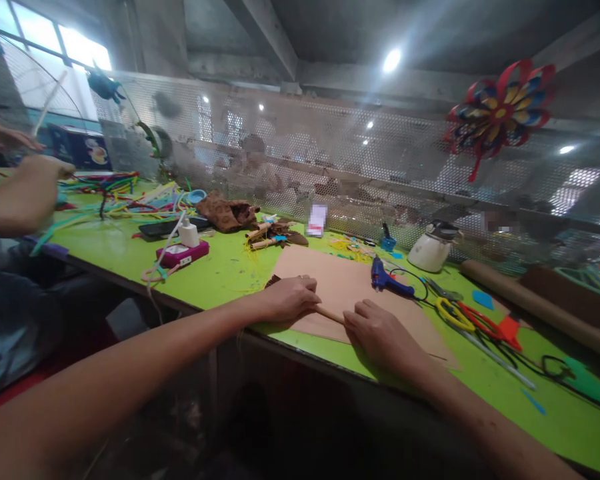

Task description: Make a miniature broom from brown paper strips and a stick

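Observation:
Between my two hands runs a thin tan roll (330,314), which looks like rolled paper or foam sheet. My left hand (291,298) has its fingers closed round the left part of it, and a dark brown fringed end sticks out behind that hand. My right hand (377,330) grips the other end with curled fingers. Both hands rest over a large tan sheet (345,273) at the table's front edge. On the sheet's right side lies a blue glue gun (387,279).
Scissors with yellow handles (454,313) and a white jug (433,247) are at right. A purple power strip (183,255), brown cloth (227,211) and colourful strips (130,200) lie leftward on the green table (230,267). Another person's hand (35,183) is at far left.

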The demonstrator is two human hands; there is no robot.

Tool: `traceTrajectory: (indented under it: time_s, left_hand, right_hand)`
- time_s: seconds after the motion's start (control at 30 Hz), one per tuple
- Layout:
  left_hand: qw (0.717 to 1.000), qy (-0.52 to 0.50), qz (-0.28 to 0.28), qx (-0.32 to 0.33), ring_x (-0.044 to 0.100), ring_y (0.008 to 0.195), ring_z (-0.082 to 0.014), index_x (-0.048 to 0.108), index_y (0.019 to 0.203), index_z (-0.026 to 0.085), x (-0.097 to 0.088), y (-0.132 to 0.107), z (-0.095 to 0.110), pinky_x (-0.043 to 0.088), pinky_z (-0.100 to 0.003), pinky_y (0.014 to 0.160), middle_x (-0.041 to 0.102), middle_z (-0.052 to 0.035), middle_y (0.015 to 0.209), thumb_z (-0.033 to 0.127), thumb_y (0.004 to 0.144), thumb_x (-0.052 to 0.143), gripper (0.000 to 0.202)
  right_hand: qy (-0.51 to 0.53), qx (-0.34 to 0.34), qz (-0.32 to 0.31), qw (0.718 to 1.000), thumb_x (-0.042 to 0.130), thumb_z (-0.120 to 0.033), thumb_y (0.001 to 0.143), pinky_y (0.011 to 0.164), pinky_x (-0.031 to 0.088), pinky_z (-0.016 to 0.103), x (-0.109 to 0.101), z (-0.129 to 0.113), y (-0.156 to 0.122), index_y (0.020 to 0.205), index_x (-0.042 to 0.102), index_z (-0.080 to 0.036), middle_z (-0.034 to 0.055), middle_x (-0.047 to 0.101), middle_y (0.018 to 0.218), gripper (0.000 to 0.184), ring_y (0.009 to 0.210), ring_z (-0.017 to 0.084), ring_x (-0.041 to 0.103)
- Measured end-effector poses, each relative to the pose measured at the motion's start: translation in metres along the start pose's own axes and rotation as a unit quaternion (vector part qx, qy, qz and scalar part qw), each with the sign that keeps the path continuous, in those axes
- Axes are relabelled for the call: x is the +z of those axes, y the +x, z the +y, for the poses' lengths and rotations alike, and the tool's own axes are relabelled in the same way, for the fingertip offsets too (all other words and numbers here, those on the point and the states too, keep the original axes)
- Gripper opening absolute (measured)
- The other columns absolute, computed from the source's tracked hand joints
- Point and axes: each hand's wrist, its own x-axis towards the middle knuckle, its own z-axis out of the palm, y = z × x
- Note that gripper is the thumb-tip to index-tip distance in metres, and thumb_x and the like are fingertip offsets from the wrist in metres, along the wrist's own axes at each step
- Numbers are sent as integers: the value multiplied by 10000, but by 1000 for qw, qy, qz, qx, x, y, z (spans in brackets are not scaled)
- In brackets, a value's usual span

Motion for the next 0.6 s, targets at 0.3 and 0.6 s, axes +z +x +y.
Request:
traceTrajectory:
  time_s: [0.3,0.6]
  left_hand:
    - [996,-28,30,-77,531,792,-149,699,838,174,3,-4,-2,392,-248,709,578,-62,824,341,883,500,263]
    - [997,3,21,-69,492,792,-158,658,737,173,0,0,-1,374,-271,694,534,-59,807,332,924,406,352]
  right_hand:
    - [10,-7,-16,1000,466,-117,860,591,298,313,-2,-2,3,730,568,-163,58,546,719,171,707,177,450]
    - [-1,-37,-16,999,457,-102,856,600,305,323,7,11,7,706,562,-171,70,549,690,195,683,186,445]
